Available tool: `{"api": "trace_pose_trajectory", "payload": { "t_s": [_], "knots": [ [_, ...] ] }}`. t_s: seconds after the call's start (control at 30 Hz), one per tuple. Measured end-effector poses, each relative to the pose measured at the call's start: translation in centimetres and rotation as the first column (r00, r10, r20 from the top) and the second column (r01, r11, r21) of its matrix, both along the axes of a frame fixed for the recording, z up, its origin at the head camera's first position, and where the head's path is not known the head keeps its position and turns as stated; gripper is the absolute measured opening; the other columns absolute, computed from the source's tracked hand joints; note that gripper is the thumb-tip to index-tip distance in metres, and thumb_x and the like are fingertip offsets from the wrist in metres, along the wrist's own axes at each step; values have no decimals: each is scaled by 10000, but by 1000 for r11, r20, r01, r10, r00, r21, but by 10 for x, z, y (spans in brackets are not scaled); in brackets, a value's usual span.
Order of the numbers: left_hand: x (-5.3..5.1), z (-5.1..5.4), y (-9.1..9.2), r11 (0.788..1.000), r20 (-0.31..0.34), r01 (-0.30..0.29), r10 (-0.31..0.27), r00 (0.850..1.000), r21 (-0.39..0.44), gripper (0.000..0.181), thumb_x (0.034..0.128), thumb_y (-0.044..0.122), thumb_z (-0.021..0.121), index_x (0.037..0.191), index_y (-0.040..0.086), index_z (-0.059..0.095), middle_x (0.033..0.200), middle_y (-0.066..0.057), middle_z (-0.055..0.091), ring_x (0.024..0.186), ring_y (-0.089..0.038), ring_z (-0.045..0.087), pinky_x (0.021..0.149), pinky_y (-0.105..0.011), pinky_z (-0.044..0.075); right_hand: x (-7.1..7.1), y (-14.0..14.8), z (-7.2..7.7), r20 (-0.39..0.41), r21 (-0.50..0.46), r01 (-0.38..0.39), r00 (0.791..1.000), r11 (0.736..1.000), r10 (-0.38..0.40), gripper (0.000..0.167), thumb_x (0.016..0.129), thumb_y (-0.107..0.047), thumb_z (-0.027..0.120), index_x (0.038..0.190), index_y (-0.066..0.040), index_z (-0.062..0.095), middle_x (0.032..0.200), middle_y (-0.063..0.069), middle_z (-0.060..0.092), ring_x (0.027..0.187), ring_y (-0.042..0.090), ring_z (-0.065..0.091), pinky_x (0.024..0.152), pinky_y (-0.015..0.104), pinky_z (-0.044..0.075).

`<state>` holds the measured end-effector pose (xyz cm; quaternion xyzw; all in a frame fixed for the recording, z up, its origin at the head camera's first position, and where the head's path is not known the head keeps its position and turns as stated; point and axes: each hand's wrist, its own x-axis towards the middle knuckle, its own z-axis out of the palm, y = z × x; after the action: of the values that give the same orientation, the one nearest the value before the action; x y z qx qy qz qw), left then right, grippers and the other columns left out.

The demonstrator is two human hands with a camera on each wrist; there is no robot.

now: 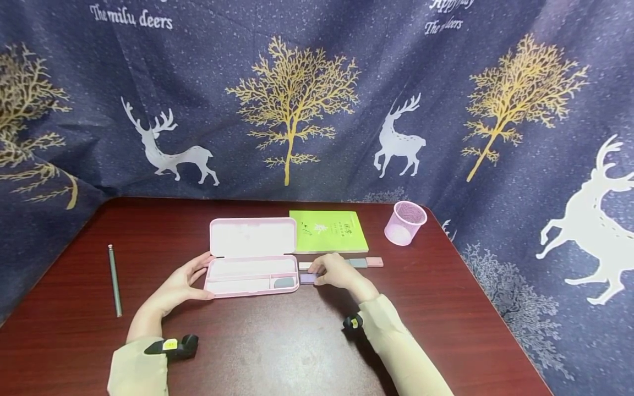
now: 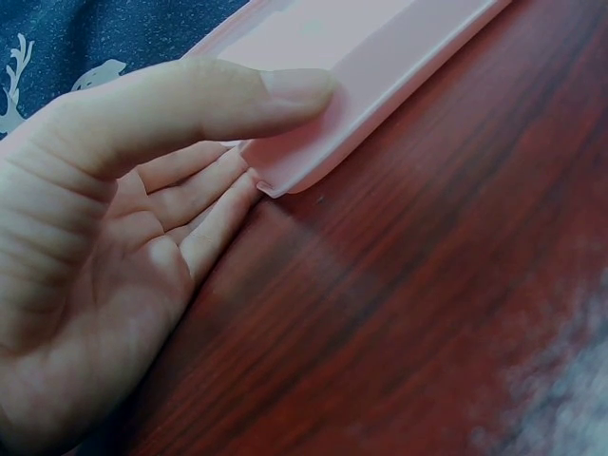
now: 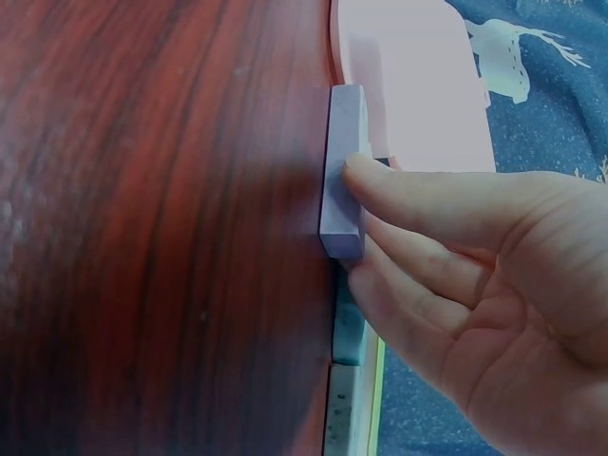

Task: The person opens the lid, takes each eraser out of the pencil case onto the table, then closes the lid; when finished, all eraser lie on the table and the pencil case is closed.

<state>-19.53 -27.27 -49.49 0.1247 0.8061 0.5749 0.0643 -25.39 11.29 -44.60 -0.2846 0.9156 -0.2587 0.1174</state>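
Observation:
A pink pencil case [image 1: 238, 288] lies with its lid up on the table, a grey-green eraser [image 1: 284, 282] in its front right compartment. My left hand [image 1: 178, 285] holds the case's left end, thumb [image 2: 299, 95] over the front wall and fingers at the end. Just right of the case, my right hand [image 1: 339, 273] pinches a purple eraser [image 3: 343, 195] between thumb and fingers. Behind this hand runs a row of erasers: a white one [image 1: 304, 266], a grey-green one [image 1: 358, 263] and a pink one [image 1: 375, 262]; the hand hides part of the row.
A green book [image 1: 332, 234] lies behind the eraser row. At the back right stands a pink mesh pen holder [image 1: 403, 224]. A dark green pencil [image 1: 115, 280] lies at the left of the dark red table [image 1: 257, 352]. A patterned blue cloth [image 1: 327, 165] hangs behind.

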Motion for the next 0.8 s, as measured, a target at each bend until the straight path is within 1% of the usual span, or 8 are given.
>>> {"api": "trace_pose_trajectory", "payload": {
  "t_s": [0.1,0.13,0.2,0.27,0.33,0.57,0.67,0.8],
  "knots": [
    [0,-1,0,1000,-4,0,0,1000,1,1038,706,30,826,1521,-55,189,1523,-320,297,1384,-448,319,955,6,346,0,0,0,3,-9,-2,1000,1000,2,226,769,-7,783,988,-27,733,933,83,747,878,224,701,768,268,570],
    [0,-1,0,1000,-6,-1,1,1000,3,1036,706,29,826,1521,-52,193,1522,-318,301,1387,-370,361,958,5,345,0,0,0,5,-8,0,1000,1000,0,224,772,-10,781,991,-30,733,936,80,748,883,221,702,772,267,570],
    [0,-2,-1,1000,-11,0,0,1000,10,1033,705,27,826,1522,-45,198,1521,-315,305,1357,-156,419,963,4,344,0,0,1,3,-9,-3,1000,1000,3,220,774,-12,780,988,-29,732,933,78,748,880,221,703,766,263,569],
    [0,-3,-1,1000,-15,1,-1,1000,19,1031,705,25,825,1523,-43,201,1521,-314,307,1265,53,414,965,4,343,-1,-1,1,-4,-5,-3,1000,1000,3,211,778,-21,779,983,-32,732,931,75,748,880,220,703,767,260,568],
    [0,-3,-1,1000,-19,6,-5,1000,30,1029,705,19,823,1522,-46,201,1521,-317,304,1179,168,374,966,3,344,-1,-1,3,-12,-5,-1,1000,1000,1,199,783,-36,778,977,-38,733,925,69,747,876,211,701,766,255,564],
    [1,-2,0,999,-26,12,-11,1000,44,1036,696,9,824,1518,-59,196,1517,-332,294,1172,179,371,966,8,339,2,-8,8,-40,-55,9,999,998,-11,169,819,-71,759,983,-44,727,928,64,745,864,183,695,775,249,548],
    [0,-3,0,999,-25,10,-9,1000,42,1039,694,12,825,1515,-66,193,1515,-341,287,1160,198,368,964,13,333,3,-13,8,-65,-80,-11,998,997,6,160,828,-78,754,981,-40,727,935,71,751,883,188,707,807,252,553],
    [0,-4,0,999,-13,8,-7,1000,37,1048,691,24,829,1516,-66,188,1525,-335,276,1142,228,362,960,18,328,4,-19,6,-104,-106,-48,994,993,37,153,831,-58,738,981,-28,725,929,80,753,873,195,708,797,232,551]
  ]
}}
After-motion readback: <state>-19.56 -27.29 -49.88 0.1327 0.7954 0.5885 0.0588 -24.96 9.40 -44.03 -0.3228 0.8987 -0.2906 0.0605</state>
